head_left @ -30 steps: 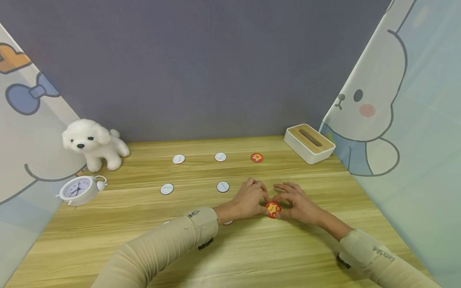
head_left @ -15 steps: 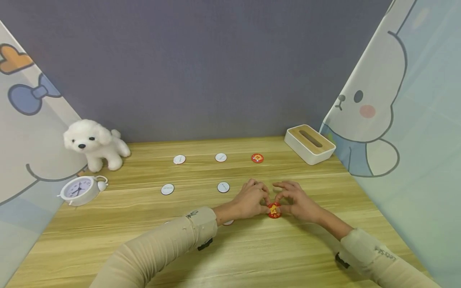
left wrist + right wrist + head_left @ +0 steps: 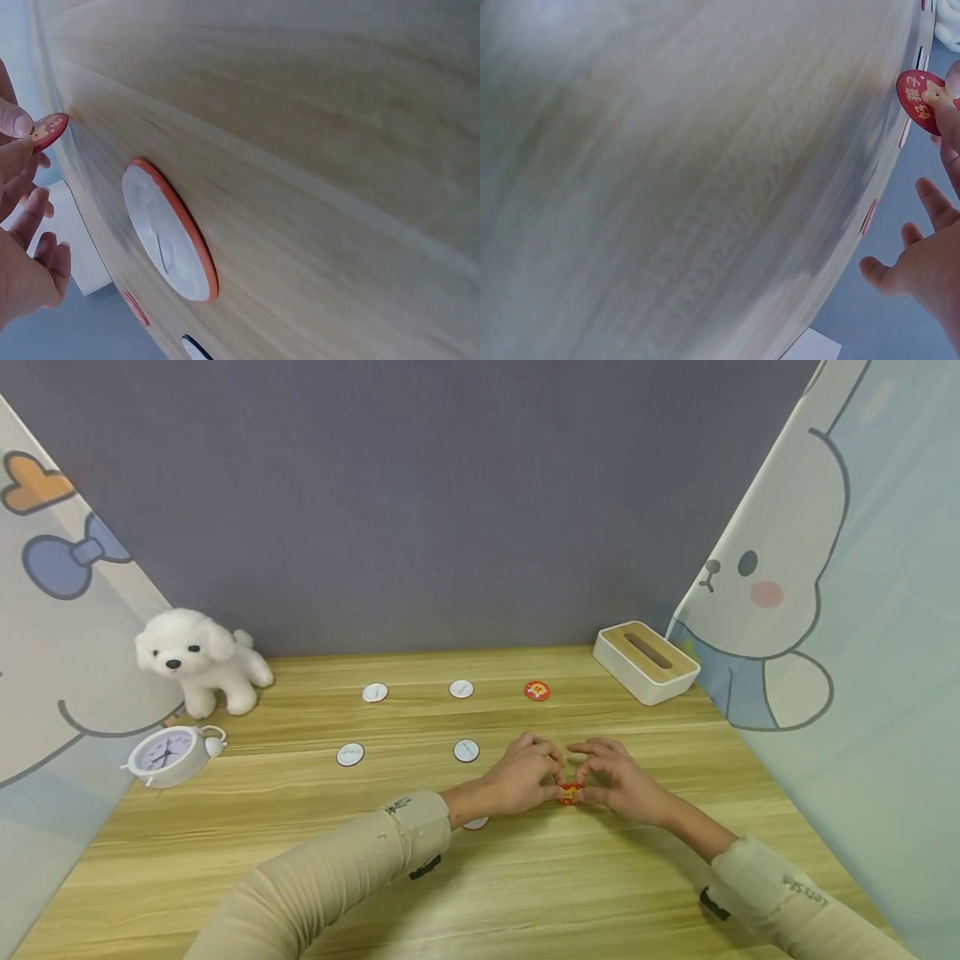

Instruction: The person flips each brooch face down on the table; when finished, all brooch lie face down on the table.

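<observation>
A round red badge point(image 3: 570, 792) with a yellow star figure is held between both hands, tilted and raised off the table. My left hand point(image 3: 522, 777) pinches its left edge between thumb and index finger. From the other side, my right hand point(image 3: 622, 783) pinches the right edge the same way, its other fingers spread. Pale lettering shows on the badge point(image 3: 919, 101) in the right wrist view. Just left of my left hand lies a white-backed badge point(image 3: 476, 823), partly covered by the forearm. Its orange-red rim may be the one seen close up in the left wrist view.
More badges lie white side up on the wooden table point(image 3: 480, 902), including one point(image 3: 466, 750) beyond the left forearm. A red badge point(image 3: 536, 691) lies face up at the back. A tissue box point(image 3: 647, 662), toy dog point(image 3: 198, 660) and alarm clock point(image 3: 171, 756) stand around the edges.
The red badge has turned between the fingers and tipped, so its face looks narrower. The right thumb and index finger have shifted slightly along its edge. Both arms stay nearly still.
</observation>
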Motion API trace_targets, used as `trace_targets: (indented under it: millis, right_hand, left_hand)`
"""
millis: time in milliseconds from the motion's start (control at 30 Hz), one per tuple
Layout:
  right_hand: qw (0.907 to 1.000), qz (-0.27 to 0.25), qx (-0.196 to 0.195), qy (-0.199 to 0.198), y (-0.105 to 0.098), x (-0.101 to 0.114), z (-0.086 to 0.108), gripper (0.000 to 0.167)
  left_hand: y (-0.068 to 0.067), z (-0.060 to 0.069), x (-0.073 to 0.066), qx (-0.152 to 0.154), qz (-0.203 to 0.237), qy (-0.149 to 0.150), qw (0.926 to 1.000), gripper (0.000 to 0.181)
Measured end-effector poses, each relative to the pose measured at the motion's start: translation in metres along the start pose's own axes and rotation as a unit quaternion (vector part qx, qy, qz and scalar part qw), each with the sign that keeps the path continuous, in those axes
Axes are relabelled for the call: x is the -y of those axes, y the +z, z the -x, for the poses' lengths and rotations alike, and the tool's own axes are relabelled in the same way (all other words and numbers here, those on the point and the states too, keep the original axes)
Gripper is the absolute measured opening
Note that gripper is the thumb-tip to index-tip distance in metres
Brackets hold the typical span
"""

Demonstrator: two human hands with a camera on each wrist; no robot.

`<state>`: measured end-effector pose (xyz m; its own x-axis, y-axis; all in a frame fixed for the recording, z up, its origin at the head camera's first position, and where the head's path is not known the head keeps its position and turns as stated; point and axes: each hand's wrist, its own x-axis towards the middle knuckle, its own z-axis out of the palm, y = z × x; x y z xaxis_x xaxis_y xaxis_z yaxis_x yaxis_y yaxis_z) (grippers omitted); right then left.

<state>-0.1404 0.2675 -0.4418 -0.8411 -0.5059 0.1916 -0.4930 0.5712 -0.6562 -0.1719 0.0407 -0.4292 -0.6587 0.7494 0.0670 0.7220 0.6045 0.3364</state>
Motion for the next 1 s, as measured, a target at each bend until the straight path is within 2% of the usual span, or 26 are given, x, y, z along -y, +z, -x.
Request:
trace_targets:
  millis: [300,400,667,800,1000]
  right_hand:
    - [0.9988,0.032,-0.015,-0.035,0.0006,-0.0026,0.0027,0.009]
    - [0.9969,0.054,-0.029,-0.049,0.0018,-0.0033,0.0033,0.017]
    - [0.9895,0.113,-0.045,-0.078,0.0054,-0.0060,0.0038,0.027]
    - [0.9881,0.123,-0.046,-0.080,0.0060,-0.0062,0.0043,0.026]
    - [0.9867,0.133,-0.045,-0.083,0.0058,-0.0059,0.0046,0.025]
  left_hand:
    - [-0.0017,0.0024,0.0007,-0.005,-0.038,0.044,0.9983,0.021]
    - [-0.0017,0.0029,0.0016,-0.006,-0.042,0.051,0.9978,0.020]
    - [0.0026,0.0024,0.0028,-0.001,-0.049,0.037,0.9981,0.025]
    - [0.0030,0.0011,0.0030,0.009,-0.057,0.028,0.9979,0.029]
    - [0.0044,0.0004,0.0043,0.020,-0.066,0.033,0.9971,0.030]
